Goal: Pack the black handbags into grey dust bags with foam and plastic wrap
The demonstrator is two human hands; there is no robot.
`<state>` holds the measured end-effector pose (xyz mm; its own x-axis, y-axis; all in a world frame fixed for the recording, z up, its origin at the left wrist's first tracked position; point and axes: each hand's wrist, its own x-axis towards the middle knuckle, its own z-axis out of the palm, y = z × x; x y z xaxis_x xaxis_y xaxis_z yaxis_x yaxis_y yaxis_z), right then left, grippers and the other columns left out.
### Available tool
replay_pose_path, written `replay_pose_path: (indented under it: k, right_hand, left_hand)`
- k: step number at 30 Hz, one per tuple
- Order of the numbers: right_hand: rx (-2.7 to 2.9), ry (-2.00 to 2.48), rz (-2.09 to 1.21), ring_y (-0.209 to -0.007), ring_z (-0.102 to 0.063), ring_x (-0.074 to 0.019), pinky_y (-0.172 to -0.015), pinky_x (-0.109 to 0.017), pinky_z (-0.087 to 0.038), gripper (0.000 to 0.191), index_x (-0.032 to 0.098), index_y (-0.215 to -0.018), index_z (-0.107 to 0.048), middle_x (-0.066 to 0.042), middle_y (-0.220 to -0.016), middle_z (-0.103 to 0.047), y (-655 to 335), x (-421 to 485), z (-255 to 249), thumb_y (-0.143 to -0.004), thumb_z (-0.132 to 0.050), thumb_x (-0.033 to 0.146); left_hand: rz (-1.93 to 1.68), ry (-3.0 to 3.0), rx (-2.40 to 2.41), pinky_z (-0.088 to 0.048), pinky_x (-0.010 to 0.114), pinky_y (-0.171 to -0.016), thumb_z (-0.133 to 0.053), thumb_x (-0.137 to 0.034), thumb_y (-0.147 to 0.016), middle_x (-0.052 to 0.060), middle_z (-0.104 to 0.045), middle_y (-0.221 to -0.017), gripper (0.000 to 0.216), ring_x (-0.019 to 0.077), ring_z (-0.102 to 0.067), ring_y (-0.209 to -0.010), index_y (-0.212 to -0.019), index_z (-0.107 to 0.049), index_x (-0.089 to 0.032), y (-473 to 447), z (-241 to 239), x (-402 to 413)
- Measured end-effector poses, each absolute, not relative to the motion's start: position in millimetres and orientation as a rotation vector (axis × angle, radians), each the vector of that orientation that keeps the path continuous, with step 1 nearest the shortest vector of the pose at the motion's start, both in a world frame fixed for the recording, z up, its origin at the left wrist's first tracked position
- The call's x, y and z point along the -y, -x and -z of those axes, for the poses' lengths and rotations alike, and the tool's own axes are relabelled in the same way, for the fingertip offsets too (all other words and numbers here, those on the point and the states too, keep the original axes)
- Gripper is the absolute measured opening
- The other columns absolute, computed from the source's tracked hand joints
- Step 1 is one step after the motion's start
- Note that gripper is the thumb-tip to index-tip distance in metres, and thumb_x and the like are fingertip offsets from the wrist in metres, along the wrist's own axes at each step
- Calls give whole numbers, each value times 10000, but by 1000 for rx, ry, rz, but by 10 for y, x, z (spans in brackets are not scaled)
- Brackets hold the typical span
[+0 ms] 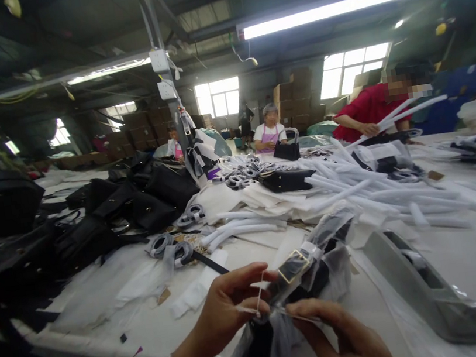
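Near the table's front edge, my left hand (227,304) pinches a thin white string (260,291), which rises from the thumb toward the index finger. My right hand (341,329) is closed too, thumb and finger pressed on a thin pale strand of the string. Between and beyond the hands lies a black strap (336,229) partly wrapped in clear plastic film (337,274). Its gold rectangular buckle (293,266) sits just past my left fingertips. Black material (259,341) hangs below the hands, its full shape hidden.
A grey tape dispenser (441,303) stands at right. Black handbags (153,205) are heaped at left, with coiled wrapped straps (161,245) closer in. White foam tubes (346,193) spread across the middle. A co-worker in red (365,107) holds tubes; another person (270,132) sits behind.
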<state>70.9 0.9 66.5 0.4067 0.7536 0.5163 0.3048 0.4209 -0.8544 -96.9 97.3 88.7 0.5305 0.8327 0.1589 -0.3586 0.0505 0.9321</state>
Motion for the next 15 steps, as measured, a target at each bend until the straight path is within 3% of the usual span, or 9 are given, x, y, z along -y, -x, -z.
replay_pose_path:
  k: [3, 7, 12, 15]
  right_hand:
    - [1231, 1292, -374, -784, -763, -216, -757, -251, -604, 217, 309, -1013, -736, 3, -842, -791, -741, -90, -812, -814, -739, 396]
    - [1405, 1347, -393, -841, -768, -223, -718, -256, -608, 498, 345, -1329, -582, 15, -890, -795, -805, -138, -1015, -840, -674, 332]
    - [1718, 1350, -423, -878, -764, -203, -758, -246, -603, 760, 340, -1536, -312, 23, -942, -794, -878, -192, -1188, -844, -586, 186]
    - [1788, 1337, -464, -876, -764, -194, -758, -231, -593, 782, 309, -1552, -281, 11, -951, -793, -882, -235, -1235, -836, -550, 146]
  left_hand:
    - [-962, -1332, -446, -551, 290, -904, -883, -51, -640, 32, -773, -1062, 581, 221, -707, -1025, -1143, -734, -300, 955, -1013, -918]
    - [-922, -1556, -371, -515, 341, -995, -814, -89, -762, 39, -746, -1149, 589, 239, -678, -1115, -1283, -646, -308, 951, -1194, -838]
    - [-1038, -1944, -384, -525, 298, -949, -744, -98, -835, -1, -749, -1130, 597, 197, -710, -1023, -1351, -574, -346, 965, -1380, -784]
    - [-1041, -2184, -443, -527, 248, -896, -751, -94, -826, -17, -745, -1123, 669, 175, -715, -983, -1394, -521, -365, 978, -1452, -771]
